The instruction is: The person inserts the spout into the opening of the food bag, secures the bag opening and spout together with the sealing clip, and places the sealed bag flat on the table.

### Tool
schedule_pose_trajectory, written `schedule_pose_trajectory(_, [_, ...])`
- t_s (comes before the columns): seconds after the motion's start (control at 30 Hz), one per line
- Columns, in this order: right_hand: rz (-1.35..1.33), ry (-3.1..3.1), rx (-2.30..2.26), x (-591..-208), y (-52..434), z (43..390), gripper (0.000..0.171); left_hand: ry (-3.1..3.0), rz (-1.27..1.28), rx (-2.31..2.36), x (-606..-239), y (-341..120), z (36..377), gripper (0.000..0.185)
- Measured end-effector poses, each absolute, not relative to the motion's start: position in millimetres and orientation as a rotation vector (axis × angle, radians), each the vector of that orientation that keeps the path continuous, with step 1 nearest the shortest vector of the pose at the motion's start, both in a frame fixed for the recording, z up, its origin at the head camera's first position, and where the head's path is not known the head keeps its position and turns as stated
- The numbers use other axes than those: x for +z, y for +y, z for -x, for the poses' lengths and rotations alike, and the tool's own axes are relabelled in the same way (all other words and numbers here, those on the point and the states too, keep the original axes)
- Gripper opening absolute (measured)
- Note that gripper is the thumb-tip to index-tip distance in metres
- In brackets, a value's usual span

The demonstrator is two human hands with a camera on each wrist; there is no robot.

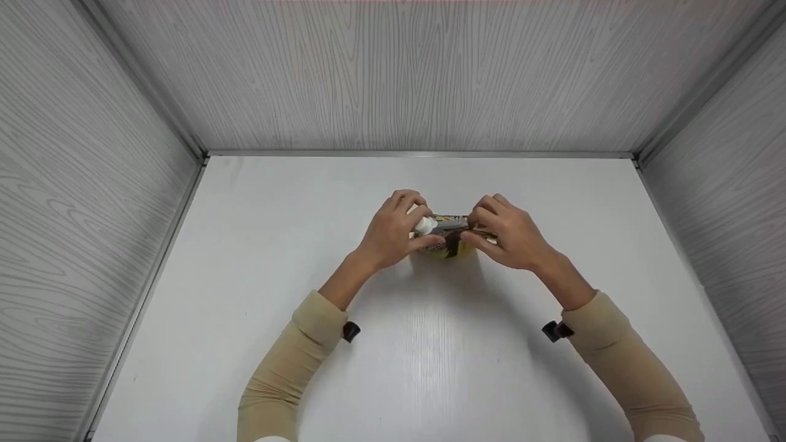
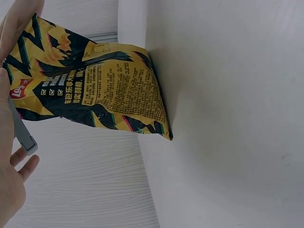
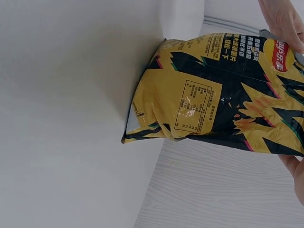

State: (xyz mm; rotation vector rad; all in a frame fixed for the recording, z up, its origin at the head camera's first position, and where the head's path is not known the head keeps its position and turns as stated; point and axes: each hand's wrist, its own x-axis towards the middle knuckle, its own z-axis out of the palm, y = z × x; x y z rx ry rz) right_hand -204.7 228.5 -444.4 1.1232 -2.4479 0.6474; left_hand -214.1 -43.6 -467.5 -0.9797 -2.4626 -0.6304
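Head view: both hands meet at the middle of the white table (image 1: 430, 368), each on one end of the top of a yellow-and-black chip bag (image 1: 451, 244). The bag stands upright, its base on the table, directly under the fingers.

Left hand (image 1: 393, 230): fingers curled over the bag's left top corner, thumb below them toward the person. A white knob-like end (image 1: 425, 225) shows between thumb and fingers; it belongs to a grey clip (image 1: 451, 222) lying along the bag's top edge. In the left wrist view the grey clip end (image 2: 23, 137) sits just beyond the fingertips (image 2: 23, 164), with the bag top pinched between palm and fingers. Exactly how tightly the clip is pinched cannot be told.

Right hand (image 1: 509, 233): fingers curled, pressed together, pinching the bag's right top corner and the clip there, thumb on the near side. In the right wrist view the fingers (image 3: 285, 21) rest on the top edge beside the red logo (image 3: 279, 54), and the thumb (image 3: 297, 173) is below the bag.

Bag body hangs away from the fingers down to the table, puffed, with its printed back panel (image 2: 121, 92) toward the left wrist camera.

Beige sleeves (image 1: 295, 362) cover both forearms. Grey wood-grain walls (image 1: 430, 73) enclose the table on three sides.
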Motion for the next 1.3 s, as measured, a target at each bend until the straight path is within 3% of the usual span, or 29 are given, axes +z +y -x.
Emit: schedule_pose_trajectory(1.3, [-0.926, -2.287, 0.918, -482, 258, 194, 0.014, -2.464, 0.94, -0.635, -470, -53, 214, 0.05])
